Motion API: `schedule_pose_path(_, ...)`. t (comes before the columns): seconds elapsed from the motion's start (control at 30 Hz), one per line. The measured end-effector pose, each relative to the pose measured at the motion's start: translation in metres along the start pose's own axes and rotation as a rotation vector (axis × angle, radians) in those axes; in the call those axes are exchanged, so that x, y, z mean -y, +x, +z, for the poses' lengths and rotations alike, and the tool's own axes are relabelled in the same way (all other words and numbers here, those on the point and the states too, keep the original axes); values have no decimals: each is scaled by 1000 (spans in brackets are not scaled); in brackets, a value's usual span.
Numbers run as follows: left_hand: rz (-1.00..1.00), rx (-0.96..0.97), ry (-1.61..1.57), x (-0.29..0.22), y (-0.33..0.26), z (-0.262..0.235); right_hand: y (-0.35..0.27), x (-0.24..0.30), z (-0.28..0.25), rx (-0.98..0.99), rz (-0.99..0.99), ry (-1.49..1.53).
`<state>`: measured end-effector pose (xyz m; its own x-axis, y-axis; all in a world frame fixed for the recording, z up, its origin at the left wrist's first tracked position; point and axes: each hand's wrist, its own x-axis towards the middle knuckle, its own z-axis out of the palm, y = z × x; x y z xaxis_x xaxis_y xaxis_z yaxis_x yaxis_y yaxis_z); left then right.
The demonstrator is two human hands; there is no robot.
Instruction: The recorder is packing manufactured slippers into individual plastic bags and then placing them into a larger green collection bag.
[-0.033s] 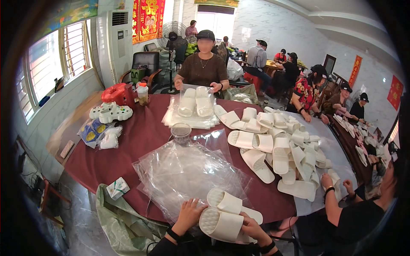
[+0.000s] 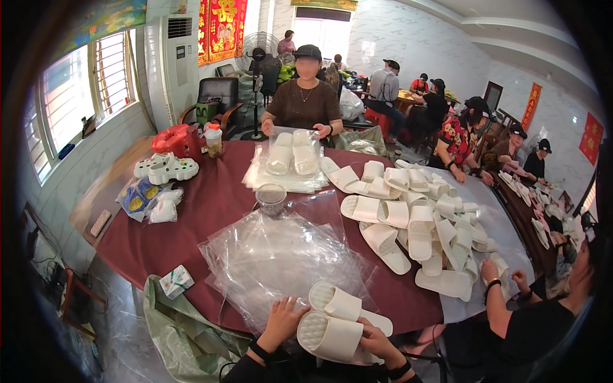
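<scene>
At the near edge of the table my right hand (image 2: 379, 339) grips a white slide slipper (image 2: 331, 338) by its side, fingers over the strap. A second white slipper (image 2: 338, 302) lies just beyond it, partly overlapped by the first. My left hand (image 2: 284, 323) rests with fingers stretched out over the clear plastic bags (image 2: 274, 255), its fingertips close to the held slipper's toe end. Whether those fingertips touch the slipper I cannot tell. To the right is a heap of loose white slippers (image 2: 419, 231).
A round bowl (image 2: 271, 198) stands beyond the bags. Across the dark red tablecloth (image 2: 191, 239), a person holds bagged slippers (image 2: 293, 154). White clogs (image 2: 166, 168), a drink cup (image 2: 214, 140) and a small box (image 2: 176, 281) lie leftward. At right, another person's hand (image 2: 490, 270) is by the heap.
</scene>
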<state>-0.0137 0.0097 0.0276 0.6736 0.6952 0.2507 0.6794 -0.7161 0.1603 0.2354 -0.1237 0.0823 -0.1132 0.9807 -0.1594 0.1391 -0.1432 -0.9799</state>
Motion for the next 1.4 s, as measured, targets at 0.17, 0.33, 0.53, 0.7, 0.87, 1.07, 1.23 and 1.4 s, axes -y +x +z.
schedule_pose_path(0.17, -24, -38, 10, 3, 5, 1, 4, 16, 6, -9, -3, 26)
schedule_pose_path(0.33, -35, -25, 49, 7, 5, 6, 4, 12, 4, 36, -39, -10)
schedule_pose_path(0.53, -10, -285, -551, -1, 34, -34, 4, 8, 2, 90, -41, -11)
schedule_pose_path(0.7, -8, -181, -59, 13, 27, -25, 2, 18, 3, 106, -54, -30)
schedule_pose_path(0.87, -35, -202, -450, 12, 38, -40, 0, 16, 2, 101, -62, -31)
schedule_pose_path(1.07, -17, -194, -116, 26, 20, -5, 1, 20, 2, 125, -101, -54)
schedule_pose_path(1.23, -92, -150, 61, 14, 29, -24, 0, 21, 3, 166, -96, 28)
schedule_pose_path(1.4, -127, -37, -150, 37, 28, 0, -3, 28, 7, 275, -125, 17)
